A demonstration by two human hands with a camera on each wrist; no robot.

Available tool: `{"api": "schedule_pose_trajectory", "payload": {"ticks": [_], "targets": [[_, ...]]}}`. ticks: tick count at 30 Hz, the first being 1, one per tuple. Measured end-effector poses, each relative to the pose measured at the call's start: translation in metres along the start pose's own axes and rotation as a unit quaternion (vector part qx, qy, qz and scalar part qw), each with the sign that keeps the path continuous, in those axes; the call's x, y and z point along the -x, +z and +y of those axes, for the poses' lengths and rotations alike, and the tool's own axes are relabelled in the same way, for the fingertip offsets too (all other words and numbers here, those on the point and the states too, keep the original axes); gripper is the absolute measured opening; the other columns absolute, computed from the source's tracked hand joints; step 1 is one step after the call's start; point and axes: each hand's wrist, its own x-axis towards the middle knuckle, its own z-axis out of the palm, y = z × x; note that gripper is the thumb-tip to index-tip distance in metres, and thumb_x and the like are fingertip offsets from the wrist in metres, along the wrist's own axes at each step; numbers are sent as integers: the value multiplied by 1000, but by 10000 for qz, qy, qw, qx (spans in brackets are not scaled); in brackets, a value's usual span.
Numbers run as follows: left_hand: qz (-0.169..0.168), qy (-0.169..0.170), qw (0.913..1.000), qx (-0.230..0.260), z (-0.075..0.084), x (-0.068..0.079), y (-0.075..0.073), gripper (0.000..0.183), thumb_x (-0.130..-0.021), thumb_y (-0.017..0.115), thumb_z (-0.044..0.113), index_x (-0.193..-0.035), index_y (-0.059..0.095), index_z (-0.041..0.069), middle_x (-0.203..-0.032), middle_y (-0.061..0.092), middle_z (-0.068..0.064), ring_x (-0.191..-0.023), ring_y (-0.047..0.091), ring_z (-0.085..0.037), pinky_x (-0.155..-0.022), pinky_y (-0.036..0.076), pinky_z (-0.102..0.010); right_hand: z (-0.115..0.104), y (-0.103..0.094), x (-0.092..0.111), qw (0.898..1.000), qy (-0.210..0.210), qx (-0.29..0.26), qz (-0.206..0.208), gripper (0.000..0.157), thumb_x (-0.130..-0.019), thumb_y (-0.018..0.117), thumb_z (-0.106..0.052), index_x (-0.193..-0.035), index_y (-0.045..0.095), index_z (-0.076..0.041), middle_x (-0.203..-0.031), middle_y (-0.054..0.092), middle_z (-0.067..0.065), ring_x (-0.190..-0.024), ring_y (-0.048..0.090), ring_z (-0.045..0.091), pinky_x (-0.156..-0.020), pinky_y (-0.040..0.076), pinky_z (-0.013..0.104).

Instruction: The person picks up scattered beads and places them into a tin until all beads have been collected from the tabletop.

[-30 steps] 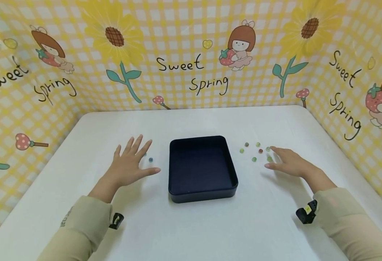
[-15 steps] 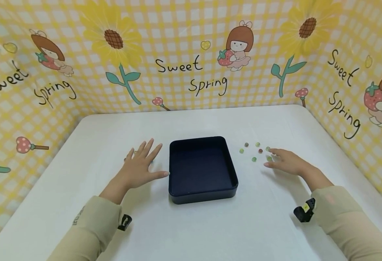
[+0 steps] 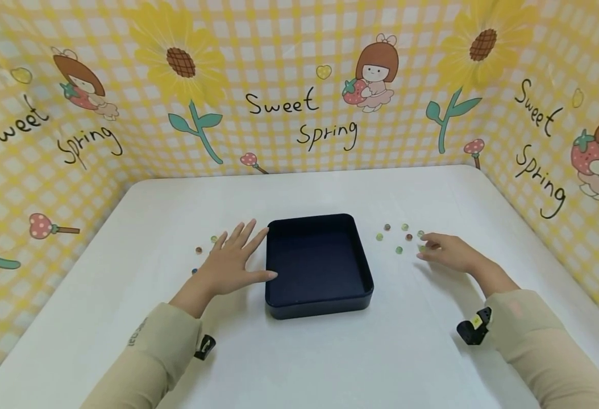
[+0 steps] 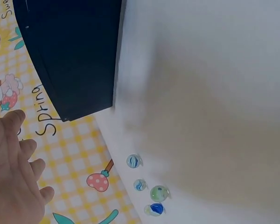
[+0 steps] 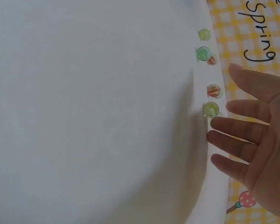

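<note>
My left hand [image 3: 230,262] is held over the table with its fingers spread, holding nothing. In the head view its thumb overlaps the left rim of a dark navy square tray [image 3: 320,258]. Glass marbles lie beside and partly behind that hand, including a brown one [image 3: 199,250] and a blue one [image 3: 194,271]; the left wrist view shows a green marble [image 4: 159,193]. On the tray's other side, my right hand [image 3: 453,254] hovers with loosely extended fingers over several marbles, among them a green one [image 3: 399,250] and a red one [image 3: 409,237]. Nothing shows in its grasp in the right wrist view.
A white cloth surface [image 3: 330,363] covers the table. Yellow checked fabric [image 3: 279,51] with printed flowers rises at the back and both sides. Small black wrist cameras hang below both cuffs, the right one [image 3: 474,326] close to the table.
My left hand has shifted right toward the tray, uncovering marbles on its left. The right hand has stayed almost in place, its fingers slightly more bent.
</note>
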Motion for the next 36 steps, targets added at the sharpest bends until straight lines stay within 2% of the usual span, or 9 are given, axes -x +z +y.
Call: {"api": "schedule_pose_trajectory", "payload": {"ticks": [8,22,36], "targets": [[-71,69,10000,9,4,-4,7,92,-70,33,75,-140,11,20,-144,0,-8,-129,-1,-28,-99,1,-51,2,-1,-7,9997,-77,210,22,43,-83,57,-21,-113,48,9,-91,55,17,-84,51,30,-73,41,43],[-185,159,9997,-18,10,-11,18,92,-69,29,77,-140,12,20,-144,-1,-6,-129,-1,-27,-99,3,-51,4,1,-14,9985,-274,444,136,22,-80,56,-3,-97,56,10,-84,59,15,-81,53,29,-75,41,43],[-267,250,9993,-91,13,-16,24,91,-70,28,77,-140,10,22,-144,1,-6,-129,-2,-25,-100,1,-49,8,4,-18,9957,-472,638,484,8,-76,59,1,-84,59,4,-76,59,10,-73,53,25,-70,41,41]]}}
